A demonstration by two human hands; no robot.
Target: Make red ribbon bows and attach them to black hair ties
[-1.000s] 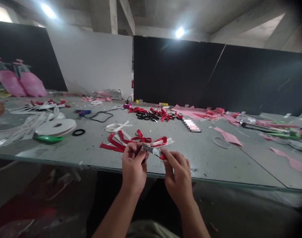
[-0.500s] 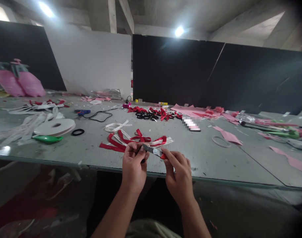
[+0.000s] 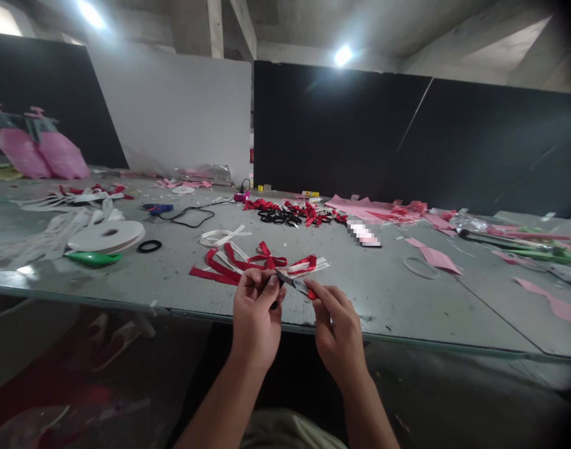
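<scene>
My left hand [image 3: 257, 312] is closed in a pinch around a black hair tie [image 3: 274, 305], mostly hidden by the fingers; a bit of red ribbon shows at the fingertips. Red-handled scissors [image 3: 300, 286] are in my right hand [image 3: 340, 327], their metal blades reaching to the left thumb and fingertips. Whether the blades touch the ribbon I cannot tell. Just beyond the hands, red ribbon pieces [image 3: 214, 274] and white printed ribbon strips [image 3: 320, 266] lie on the table [image 3: 173, 290].
To the left are a white ribbon roll [image 3: 126, 236], a green plastic piece [image 3: 92, 259], a black ring [image 3: 149, 246] and a blue glue gun [image 3: 158, 209] with its cord. A pile of black rings with red bows [image 3: 285, 215] lies farther back. Pink paper [image 3: 437, 259] is on the right.
The scissor blades have turned and now point more steeply up and left at the left fingertips. Both hands stay close together, and the view has shifted slightly.
</scene>
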